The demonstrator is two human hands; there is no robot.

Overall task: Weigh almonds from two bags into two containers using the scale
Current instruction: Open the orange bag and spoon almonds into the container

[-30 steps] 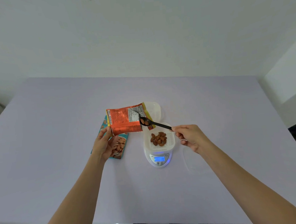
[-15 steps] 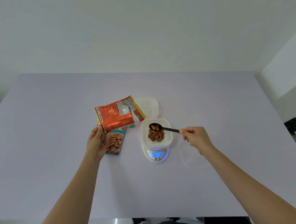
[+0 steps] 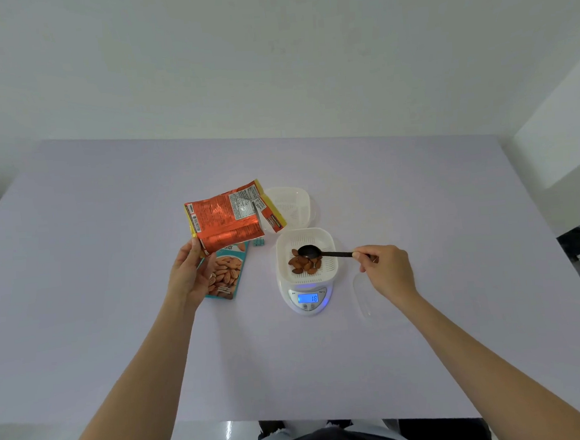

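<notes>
My left hand [image 3: 189, 278] holds an orange almond bag [image 3: 226, 217] by its lower corner, lifted above the table with its torn top pointing right. My right hand [image 3: 384, 270] pinches the handle of a black spoon [image 3: 318, 252], whose bowl hangs over a white slotted container [image 3: 305, 242] standing on the white scale [image 3: 308, 299]. Almonds [image 3: 302, 265] lie in that container. The scale's blue display reads 18. A teal almond bag [image 3: 227, 275] lies flat under my left hand. A second white container [image 3: 291, 204] sits behind the scale, partly hidden by the orange bag.
A clear plastic lid [image 3: 364, 295] lies on the lilac table [image 3: 81, 303] just right of the scale, beneath my right wrist. A small teal scrap [image 3: 258, 243] lies between the bags and the scale. White walls enclose the table at the back and right.
The spoon left the orange bag's opening with almonds, moved over the container on the scale and now looks empty. My left hand drew the bag back to the left.
</notes>
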